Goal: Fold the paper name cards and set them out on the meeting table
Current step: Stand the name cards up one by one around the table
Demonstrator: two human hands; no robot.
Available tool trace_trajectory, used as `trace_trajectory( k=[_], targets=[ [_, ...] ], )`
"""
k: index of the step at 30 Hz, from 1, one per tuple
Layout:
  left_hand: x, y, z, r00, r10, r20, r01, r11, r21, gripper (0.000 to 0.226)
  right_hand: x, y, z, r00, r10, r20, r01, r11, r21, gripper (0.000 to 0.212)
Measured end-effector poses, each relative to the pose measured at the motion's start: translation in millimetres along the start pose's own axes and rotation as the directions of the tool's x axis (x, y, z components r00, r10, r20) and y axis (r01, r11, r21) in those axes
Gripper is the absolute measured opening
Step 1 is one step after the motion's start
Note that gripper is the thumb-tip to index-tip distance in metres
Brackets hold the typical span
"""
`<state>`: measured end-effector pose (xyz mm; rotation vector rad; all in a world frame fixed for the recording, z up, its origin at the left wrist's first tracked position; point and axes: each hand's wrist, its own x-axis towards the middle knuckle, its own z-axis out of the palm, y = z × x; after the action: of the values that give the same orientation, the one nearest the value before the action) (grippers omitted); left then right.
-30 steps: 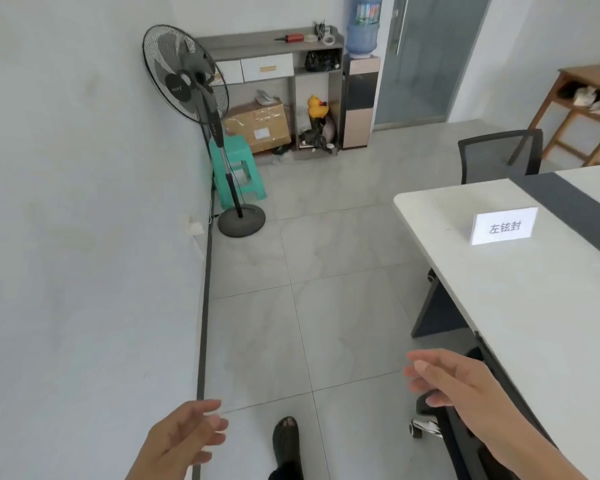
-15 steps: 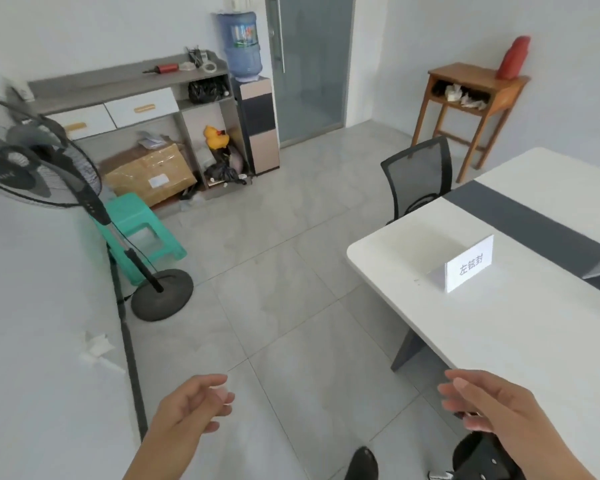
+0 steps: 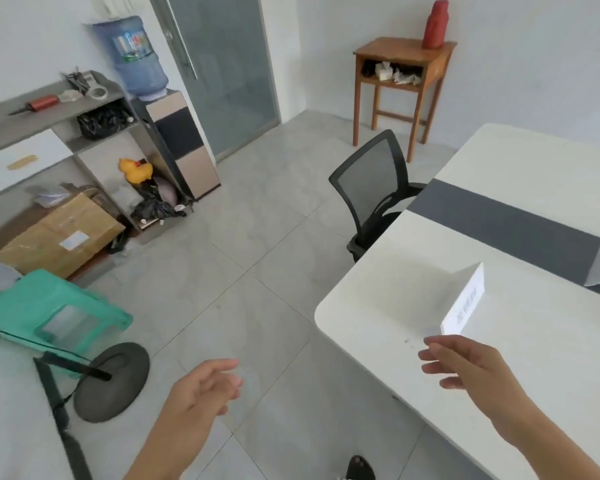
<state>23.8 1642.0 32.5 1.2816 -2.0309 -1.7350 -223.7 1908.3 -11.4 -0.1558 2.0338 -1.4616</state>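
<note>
A folded white name card with dark characters stands upright near the rounded corner of the white meeting table. My right hand hovers over the table just in front of the card, fingers apart, holding nothing and not touching the card. My left hand hangs over the tiled floor to the left of the table, fingers loosely curled and apart, with nothing in it. A dark grey strip runs across the tabletop behind the card.
A black mesh chair sits at the table's far side. A fan base and a green stool stand on the left. Beyond are a grey shelf unit, a water dispenser, a cardboard box and a wooden side table.
The view has swung to the right and closer to the table. My right hand has come up over the table edge, near the standing card. Both hands remain without anything in them.
</note>
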Motion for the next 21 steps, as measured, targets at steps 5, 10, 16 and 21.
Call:
trace_trajectory(
  k=[5,10,16,21],
  targets=[
    [72.6,34.6,14.0,0.989,-0.009,0.146,-0.003,0.996,0.084,0.034,53.9,-8.4,1.7,0.99,0.016,-0.141,-0.013,1.0,0.018,0.012],
    [165.5,58.3,33.8,0.952,-0.005,0.306,-0.05,0.984,0.173,0.032,102.4,15.7,3.6,0.894,0.077,-0.441,-0.097,0.995,-0.024,0.028],
    [277.3,100.0,48.0,0.882,0.001,0.471,-0.125,0.965,0.232,0.015,145.2,46.2,21.0,0.74,0.299,-0.603,-0.404,0.914,-0.044,0.072],
    [345.6,135.4,67.6,0.794,-0.015,0.608,-0.193,0.942,0.275,0.032,171.1,60.6,42.5,0.599,0.461,-0.655,-0.539,0.837,0.097,0.07]
  ],
)
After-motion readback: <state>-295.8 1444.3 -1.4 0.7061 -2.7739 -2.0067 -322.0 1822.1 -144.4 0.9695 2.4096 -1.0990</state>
